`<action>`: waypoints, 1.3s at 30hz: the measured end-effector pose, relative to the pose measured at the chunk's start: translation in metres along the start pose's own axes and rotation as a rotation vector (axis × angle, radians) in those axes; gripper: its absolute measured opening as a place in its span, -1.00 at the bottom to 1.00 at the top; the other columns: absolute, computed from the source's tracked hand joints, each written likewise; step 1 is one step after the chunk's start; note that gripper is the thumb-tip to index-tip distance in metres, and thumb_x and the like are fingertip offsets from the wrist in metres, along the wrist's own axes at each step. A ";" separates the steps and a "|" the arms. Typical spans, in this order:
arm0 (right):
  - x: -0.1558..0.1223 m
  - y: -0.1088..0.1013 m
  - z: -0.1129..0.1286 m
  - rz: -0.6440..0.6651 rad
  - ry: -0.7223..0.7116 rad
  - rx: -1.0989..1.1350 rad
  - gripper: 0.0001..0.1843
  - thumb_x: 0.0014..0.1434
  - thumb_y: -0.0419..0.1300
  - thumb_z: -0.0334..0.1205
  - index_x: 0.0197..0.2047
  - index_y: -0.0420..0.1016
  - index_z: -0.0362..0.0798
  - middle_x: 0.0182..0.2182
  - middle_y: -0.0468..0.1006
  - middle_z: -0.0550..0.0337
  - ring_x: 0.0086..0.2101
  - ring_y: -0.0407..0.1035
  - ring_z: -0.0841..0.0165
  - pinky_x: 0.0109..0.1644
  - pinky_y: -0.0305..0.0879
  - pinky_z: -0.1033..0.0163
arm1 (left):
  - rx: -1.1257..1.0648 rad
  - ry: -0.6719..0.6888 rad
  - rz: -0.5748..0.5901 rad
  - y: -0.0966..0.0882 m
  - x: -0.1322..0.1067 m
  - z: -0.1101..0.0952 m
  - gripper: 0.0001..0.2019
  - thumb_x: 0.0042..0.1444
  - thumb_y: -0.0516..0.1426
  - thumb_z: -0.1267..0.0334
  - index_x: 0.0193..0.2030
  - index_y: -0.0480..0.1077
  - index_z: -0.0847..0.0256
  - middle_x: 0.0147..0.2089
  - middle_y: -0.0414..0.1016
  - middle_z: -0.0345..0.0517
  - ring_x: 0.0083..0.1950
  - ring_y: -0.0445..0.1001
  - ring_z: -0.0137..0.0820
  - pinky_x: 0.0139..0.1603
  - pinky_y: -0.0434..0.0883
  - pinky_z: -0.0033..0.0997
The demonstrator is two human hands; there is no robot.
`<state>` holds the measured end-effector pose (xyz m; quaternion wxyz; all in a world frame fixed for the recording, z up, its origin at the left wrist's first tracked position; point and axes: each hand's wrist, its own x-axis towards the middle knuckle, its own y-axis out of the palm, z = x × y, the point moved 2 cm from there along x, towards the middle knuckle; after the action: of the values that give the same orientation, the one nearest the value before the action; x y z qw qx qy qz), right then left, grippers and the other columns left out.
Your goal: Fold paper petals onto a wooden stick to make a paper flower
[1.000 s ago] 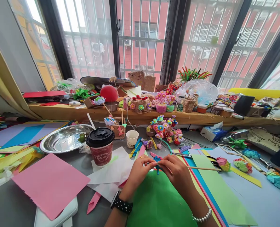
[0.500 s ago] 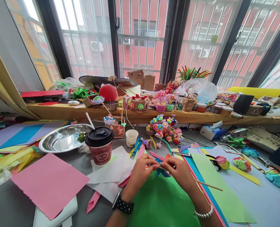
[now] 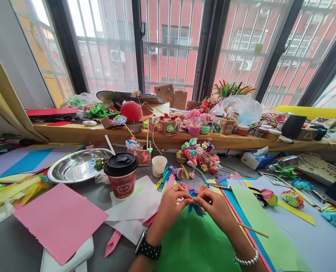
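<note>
My left hand (image 3: 169,206) and my right hand (image 3: 217,207) meet over a green paper sheet (image 3: 193,241), both pinching a small blue folded paper flower (image 3: 194,200). A thin wooden stick (image 3: 253,229) runs from under my right hand out to the right. A black watch sits on my left wrist and a bead bracelet on my right wrist.
A red coffee cup with a black lid (image 3: 121,175) stands left of my hands, with a steel dish (image 3: 77,166) and a small paper cup (image 3: 158,166) behind. A pink sheet (image 3: 60,221) lies left. Paper flowers (image 3: 291,198) and coloured strips lie right; the window ledge (image 3: 71,133) is crowded.
The stick's free end has swung down from level to slanting toward the lower right. My hands have stayed together on the blue flower, shifting slightly.
</note>
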<state>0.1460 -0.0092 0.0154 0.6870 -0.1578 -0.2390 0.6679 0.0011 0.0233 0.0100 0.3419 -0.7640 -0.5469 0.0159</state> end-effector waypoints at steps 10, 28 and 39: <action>0.002 -0.003 -0.007 0.072 0.007 -0.076 -0.58 0.05 0.02 0.02 -0.55 0.46 -0.14 -0.67 0.39 0.22 -0.60 0.24 0.43 -0.54 0.08 0.37 | 0.062 0.041 -0.037 0.001 -0.001 -0.002 -0.91 -0.07 0.16 0.27 -0.43 0.51 0.13 -0.36 0.46 -0.08 -0.24 0.38 -0.29 -0.17 0.29 -0.27; 0.001 -0.002 -0.005 0.121 -0.019 -0.025 -0.58 0.09 -0.03 0.03 -0.55 0.41 -0.12 -0.70 0.36 0.29 -0.68 0.26 0.48 -0.57 0.10 0.40 | 0.013 0.040 -0.041 0.001 0.000 0.000 -0.90 -0.08 0.16 0.24 -0.43 0.51 0.10 -0.38 0.46 -0.08 -0.25 0.37 -0.27 -0.17 0.28 -0.23; 0.003 -0.001 -0.013 0.107 0.028 0.020 -0.59 0.01 0.05 0.07 -0.53 0.40 -0.13 -0.63 0.38 0.27 -0.66 0.21 0.49 -0.58 0.08 0.39 | -0.009 0.009 -0.009 0.002 -0.001 -0.003 -0.87 -0.03 0.12 0.24 -0.41 0.50 0.17 -0.35 0.42 -0.08 -0.21 0.36 -0.30 -0.16 0.28 -0.30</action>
<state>0.1540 -0.0047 0.0058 0.6550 -0.1728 -0.2139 0.7038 0.0037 0.0200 0.0109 0.3412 -0.7632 -0.5486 0.0084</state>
